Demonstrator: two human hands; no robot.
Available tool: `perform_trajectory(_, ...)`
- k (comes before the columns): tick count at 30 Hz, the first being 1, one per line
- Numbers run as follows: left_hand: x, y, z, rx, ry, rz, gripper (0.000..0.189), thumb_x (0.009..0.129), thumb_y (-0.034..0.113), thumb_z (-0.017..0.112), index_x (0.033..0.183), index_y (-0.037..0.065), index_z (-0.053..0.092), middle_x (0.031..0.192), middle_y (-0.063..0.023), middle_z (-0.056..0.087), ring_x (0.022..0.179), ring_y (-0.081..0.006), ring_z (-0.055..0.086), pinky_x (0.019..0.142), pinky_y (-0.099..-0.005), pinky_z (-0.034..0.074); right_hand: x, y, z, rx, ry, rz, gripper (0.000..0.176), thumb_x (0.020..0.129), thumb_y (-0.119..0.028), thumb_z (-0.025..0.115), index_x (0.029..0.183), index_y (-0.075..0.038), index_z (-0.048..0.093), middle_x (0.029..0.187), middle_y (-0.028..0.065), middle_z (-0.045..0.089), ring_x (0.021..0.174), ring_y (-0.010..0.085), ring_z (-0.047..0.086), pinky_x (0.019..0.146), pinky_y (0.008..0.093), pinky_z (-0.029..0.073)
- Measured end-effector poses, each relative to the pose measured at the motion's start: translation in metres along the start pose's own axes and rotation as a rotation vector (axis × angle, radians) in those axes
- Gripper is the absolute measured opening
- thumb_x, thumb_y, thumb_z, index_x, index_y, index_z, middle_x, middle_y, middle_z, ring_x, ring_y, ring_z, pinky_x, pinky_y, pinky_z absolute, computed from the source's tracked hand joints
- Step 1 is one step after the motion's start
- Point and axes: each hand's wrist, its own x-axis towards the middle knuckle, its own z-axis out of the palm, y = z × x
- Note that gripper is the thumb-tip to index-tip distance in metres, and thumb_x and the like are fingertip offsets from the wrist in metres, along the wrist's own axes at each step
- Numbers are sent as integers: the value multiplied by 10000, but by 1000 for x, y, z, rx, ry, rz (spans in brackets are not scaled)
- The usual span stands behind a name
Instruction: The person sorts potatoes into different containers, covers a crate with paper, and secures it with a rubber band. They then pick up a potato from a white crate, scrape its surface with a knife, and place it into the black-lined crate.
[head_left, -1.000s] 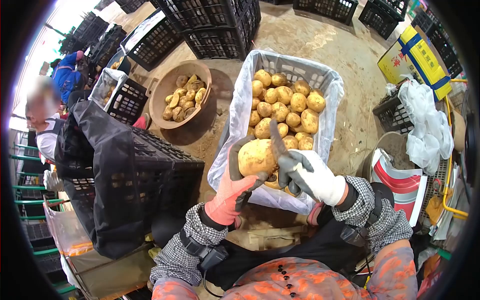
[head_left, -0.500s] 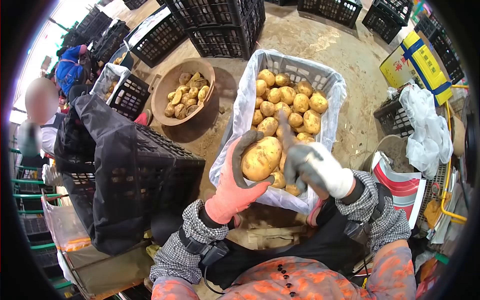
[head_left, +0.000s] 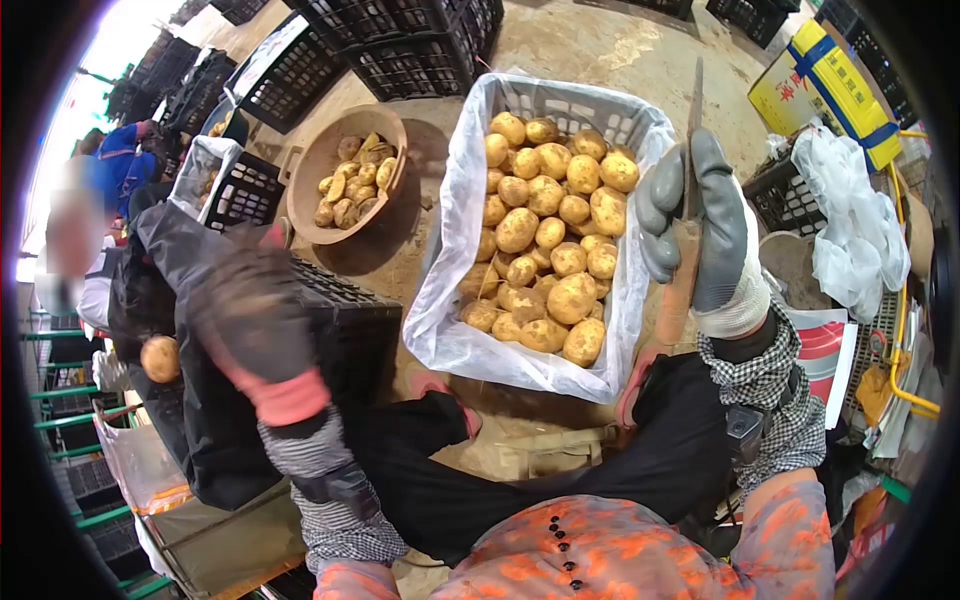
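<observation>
Potatoes (head_left: 516,230), rounded and dirt-flecked, lie within a crinkled, translucent liner (head_left: 445,300).

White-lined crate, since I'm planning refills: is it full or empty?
Partly full: potatoes are piled inside the crate, but its far wall rises above them.

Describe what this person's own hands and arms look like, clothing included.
The left hand wears a glove, dark over the hand with a coral-pink cuff, though blurred. The right hand wears a white glove with a grey-coated palm. Black-and-white checked sleeve covers wrap both forearms, crossed by black straps. Above them are grey shirt sleeves with an orange print.
</observation>
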Motion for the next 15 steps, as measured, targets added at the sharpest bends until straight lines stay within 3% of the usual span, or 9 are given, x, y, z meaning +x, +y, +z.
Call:
perform_trajectory(1,-3,-41,3,-61,50,-137,552,957,323,492,1410,25,387,1401,-151,458,1299,-305,424,1108,-418,315,0,0,1,-1,12,5,470,988,-528,373,852,-85,453,701,77,499,422,95,409,366,232,361)
perform_trajectory(2,-3,-84,28,726,306,-289,459,960,296,506,1336,33,488,1284,-111,552,1197,-232,502,1031,-338,379,0,-1,3,10,12,14,464,991,-517,376,855,-82,460,700,80,500,427,96,417,369,231,367)
perform_trajectory(3,6,-123,44,1131,-30,-334,380,944,236,544,1263,27,547,1194,-68,597,1099,-150,538,940,-277,426,-1,-4,2,23,13,20,458,993,-507,378,858,-79,468,699,82,502,432,98,425,373,231,372)
perform_trajectory(4,1,-159,60,863,57,-649,399,895,155,587,1265,18,527,1177,-94,597,1085,-165,555,937,-289,439,-1,-8,-4,86,-7,71,480,1001,-467,386,836,-41,534,707,101,566,472,123,468,452,262,426)
perform_trajectory(5,-10,-200,44,819,-48,-710,534,850,137,621,1341,-1,462,1185,-85,579,1063,-136,541,954,-295,421,1,-4,-8,56,8,61,477,998,-455,400,838,-30,547,705,100,577,481,129,491,461,266,435)
perform_trajectory(7,-28,-269,6,1227,-254,-792,625,784,157,691,1347,22,457,1218,-122,575,1112,-185,546,958,-319,430,2,-5,-11,18,38,78,471,994,-445,413,846,-23,561,713,98,587,492,135,512,469,273,444)
perform_trajectory(10,-35,-331,3,1332,-354,-841,740,702,228,757,1346,38,446,1253,-179,548,1133,-295,541,960,-378,433,2,-5,-14,-34,76,58,479,988,-445,417,848,-14,572,724,97,594,507,141,526,478,275,446)
perform_trajectory(12,-36,-342,24,1884,-328,-865,641,677,271,774,1217,61,499,1243,-190,497,1154,-378,497,964,-458,414,3,-7,-19,-37,64,46,482,987,-446,419,840,-13,572,726,95,593,508,142,527,480,273,444)
perform_trajectory(15,-36,-344,25,1794,-459,-727,661,664,271,780,1211,67,468,1226,-178,463,1147,-381,477,937,-479,413,1,-12,-17,-70,80,79,490,990,-441,415,818,-11,573,711,90,597,505,143,524,479,275,436)
